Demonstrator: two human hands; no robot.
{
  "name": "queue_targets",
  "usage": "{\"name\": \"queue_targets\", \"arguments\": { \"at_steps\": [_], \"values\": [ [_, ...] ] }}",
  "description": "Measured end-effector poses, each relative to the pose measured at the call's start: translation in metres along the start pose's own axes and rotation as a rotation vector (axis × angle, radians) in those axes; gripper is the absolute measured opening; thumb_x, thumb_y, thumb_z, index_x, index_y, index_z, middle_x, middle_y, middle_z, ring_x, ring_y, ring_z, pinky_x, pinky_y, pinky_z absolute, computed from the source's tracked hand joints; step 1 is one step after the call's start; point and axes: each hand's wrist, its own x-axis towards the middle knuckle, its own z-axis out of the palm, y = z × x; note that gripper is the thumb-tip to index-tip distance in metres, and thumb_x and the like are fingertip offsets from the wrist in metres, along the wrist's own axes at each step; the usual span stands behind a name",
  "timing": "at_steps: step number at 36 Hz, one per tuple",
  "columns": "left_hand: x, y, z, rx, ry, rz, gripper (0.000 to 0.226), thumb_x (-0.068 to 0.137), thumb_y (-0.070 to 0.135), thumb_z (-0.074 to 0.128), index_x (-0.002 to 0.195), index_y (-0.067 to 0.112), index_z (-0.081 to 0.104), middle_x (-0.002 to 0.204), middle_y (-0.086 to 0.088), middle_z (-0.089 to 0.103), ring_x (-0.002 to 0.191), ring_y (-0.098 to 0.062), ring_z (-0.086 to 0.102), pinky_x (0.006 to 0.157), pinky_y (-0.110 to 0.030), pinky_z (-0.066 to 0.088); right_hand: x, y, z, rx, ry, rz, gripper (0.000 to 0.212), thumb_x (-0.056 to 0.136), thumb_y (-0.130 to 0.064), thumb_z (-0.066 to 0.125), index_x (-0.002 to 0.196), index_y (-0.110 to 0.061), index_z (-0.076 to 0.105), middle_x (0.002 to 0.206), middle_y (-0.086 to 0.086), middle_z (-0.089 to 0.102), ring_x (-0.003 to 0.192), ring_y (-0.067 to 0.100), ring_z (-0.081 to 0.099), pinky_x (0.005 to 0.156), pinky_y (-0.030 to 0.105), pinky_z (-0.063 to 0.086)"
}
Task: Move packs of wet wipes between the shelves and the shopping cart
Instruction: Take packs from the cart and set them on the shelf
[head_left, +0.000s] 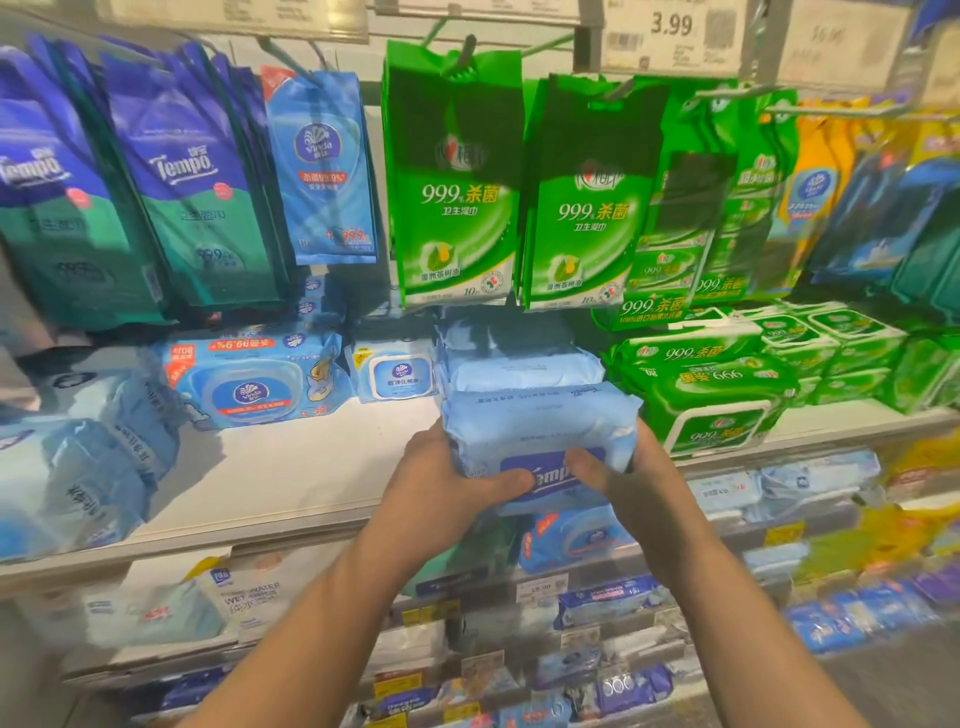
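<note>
Head view: both hands clasp one pale blue Tempo wipes pack (540, 441) over the front of the white shelf (291, 478). Left hand (447, 478) wraps its left end, right hand (618, 467) its right end, thumbs across the label. Like packs are stacked (519, 358) just behind. Best kept level, squeezed lightly since the film is soft, clear of the green packs (711, 405) right of the right hand. Cart unseen.

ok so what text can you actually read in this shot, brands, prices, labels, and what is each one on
"Tempo": pale blue plastic wipes pack, gripped by left hand and right hand.
"Tempo": navy-and-green hanging pouch.
"Vinda": light blue hanging pouch.
"999 杀菌": green hanging pouch.
"999 杀菌": green lidded pack.
"3.99": white price tag.
"WET": white lower-shelf pack.
Other tags and small print: too blurred.
</note>
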Motion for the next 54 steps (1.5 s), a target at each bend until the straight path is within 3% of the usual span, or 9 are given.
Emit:
{"name": "queue_targets", "arguments": {
  "at_steps": [16, 21, 24, 27, 31, 34, 39, 43, 54],
  "values": [
    [-0.031, 0.031, -0.019, -0.278, 0.093, -0.113, 0.025, 0.084, 0.032, 0.077, 0.103, 0.020, 0.068, 0.088, 0.009, 0.078, 0.078, -0.011, 0.075, 0.063, -0.025, 0.059, -0.007, -0.053, 0.008, 0.041, 0.017, -0.036, 0.022, 0.086, -0.029, 0.079, 0.105, -0.030, 0.067, 0.089, -0.019, 0.074, 0.080, -0.001, 0.071, 0.065, 0.017, 0.052],
    [-0.032, 0.033, -0.032, -0.437, 0.053, -0.093, 0.044, 0.075, 0.039, 0.072, 0.114, 0.018, 0.070, 0.108, 0.000, 0.077, 0.101, -0.020, 0.073, 0.084, -0.034, 0.053, 0.006, -0.079, 0.013, -0.136, -0.015, 0.072, 0.054, 0.070, -0.072, 0.072, 0.102, -0.029, 0.073, 0.094, -0.005, 0.077, 0.089, 0.022, 0.074, 0.079, 0.046, 0.062],
    [-0.028, 0.041, -0.037, -0.585, 0.120, -0.093, 0.018, 0.081, 0.025, 0.067, 0.092, 0.024, 0.081, 0.101, -0.004, 0.078, 0.103, -0.026, 0.072, 0.090, -0.040, 0.052, 0.013, -0.093, 0.018, -0.174, 0.000, 0.187, 0.053, 0.083, -0.068, 0.065, 0.093, -0.017, 0.075, 0.081, 0.009, 0.075, 0.060, 0.027, 0.067, 0.051, 0.033, 0.053],
    [-0.027, 0.047, -0.039, -0.671, 0.167, -0.107, 0.037, 0.094, 0.024, 0.053, 0.073, 0.029, 0.082, 0.092, 0.001, 0.079, 0.083, -0.013, 0.074, 0.085, -0.037, 0.051, 0.020, -0.096, 0.025, -0.185, -0.047, 0.205, 0.062, 0.084, -0.069, 0.063, 0.096, -0.008, 0.072, 0.081, 0.013, 0.073, 0.057, 0.028, 0.064, 0.044, 0.026, 0.048],
    [-0.022, 0.046, -0.047, -0.804, 0.197, -0.126, 0.033, 0.094, 0.028, 0.054, 0.080, 0.026, 0.083, 0.101, -0.004, 0.078, 0.083, -0.016, 0.075, 0.087, -0.041, 0.050, 0.024, -0.097, 0.029, -0.220, -0.110, 0.156, 0.083, 0.052, -0.078, 0.070, 0.104, -0.014, 0.069, 0.097, 0.009, 0.076, 0.061, 0.026, 0.068, 0.057, 0.042, 0.057],
    [-0.016, 0.045, -0.051, -0.871, 0.197, -0.189, 0.032, 0.095, 0.033, 0.053, 0.093, 0.019, 0.082, 0.110, -0.007, 0.076, 0.091, -0.021, 0.073, 0.092, -0.042, 0.048, 0.028, -0.094, 0.029, -0.227, -0.166, 0.085, 0.083, 0.038, -0.062, 0.085, 0.109, -0.024, 0.067, 0.095, -0.005, 0.077, 0.075, 0.014, 0.071, 0.064, 0.035, 0.058],
    [-0.006, 0.052, -0.046, -0.861, 0.183, -0.184, 0.042, 0.099, 0.033, 0.048, 0.078, 0.023, 0.083, 0.097, -0.002, 0.078, 0.076, -0.014, 0.075, 0.071, -0.035, 0.048, 0.035, -0.090, 0.025, -0.312, -0.116, -0.026, 0.055, 0.062, -0.029, 0.095, 0.107, -0.025, 0.063, 0.095, -0.010, 0.074, 0.087, 0.011, 0.071, 0.077, 0.026, 0.058],
    [0.005, 0.057, -0.045, -0.805, 0.195, -0.173, 0.033, 0.099, 0.033, 0.048, 0.101, 0.016, 0.076, 0.101, -0.003, 0.078, 0.078, -0.014, 0.073, 0.078, -0.035, 0.049, 0.043, -0.088, 0.023, -0.240, -0.056, -0.029, 0.047, 0.067, -0.023, 0.094, 0.103, -0.023, 0.063, 0.093, -0.006, 0.075, 0.084, 0.015, 0.073, 0.076, 0.032, 0.061],
    [0.061, 0.044, -0.025, -0.637, 0.263, -0.283, 0.033, 0.098, 0.047, 0.046, 0.081, 0.024, 0.061, 0.062, 0.005, 0.068, 0.053, -0.009, 0.060, 0.062, -0.029, 0.039, 0.063, -0.057, 0.021, -0.224, 0.180, -0.041, 0.052, 0.070, -0.048, 0.086, 0.109, -0.025, 0.060, 0.101, -0.005, 0.073, 0.092, 0.015, 0.070, 0.085, 0.038, 0.058]
  ]
}}
